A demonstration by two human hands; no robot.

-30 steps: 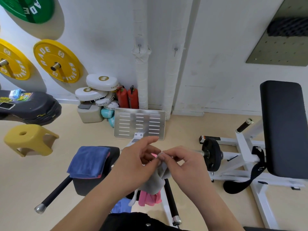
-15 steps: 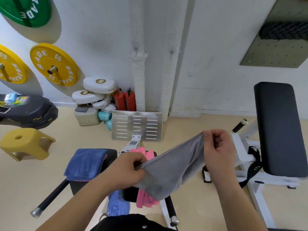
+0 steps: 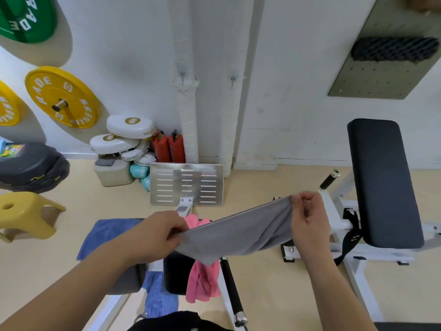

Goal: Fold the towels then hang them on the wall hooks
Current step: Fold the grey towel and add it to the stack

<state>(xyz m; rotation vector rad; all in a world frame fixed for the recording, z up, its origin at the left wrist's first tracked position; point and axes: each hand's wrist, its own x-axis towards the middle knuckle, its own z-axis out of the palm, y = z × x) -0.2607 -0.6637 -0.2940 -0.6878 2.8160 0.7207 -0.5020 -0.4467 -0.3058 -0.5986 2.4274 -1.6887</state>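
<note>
1 grey towel point(image 3: 238, 232) (yellow plate point(image 3: 76, 91): "RADE")

— What is mounted on the white wall point(image 3: 133, 56)?
— Weight plates point(image 3: 62, 97) left, a pegboard point(image 3: 372, 75) right.
— And on the beige floor point(image 3: 274, 295)?
— A yellow stool point(image 3: 26, 211) is set left, a padded bench point(image 3: 384, 182) right.

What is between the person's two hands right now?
The grey towel spans the gap, held by the left hand and right hand, as the head view shows.

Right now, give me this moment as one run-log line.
grey towel: stretched between both hands | left hand: pinches left end | right hand: pinches right end | wall hooks: nothing hung
</note>
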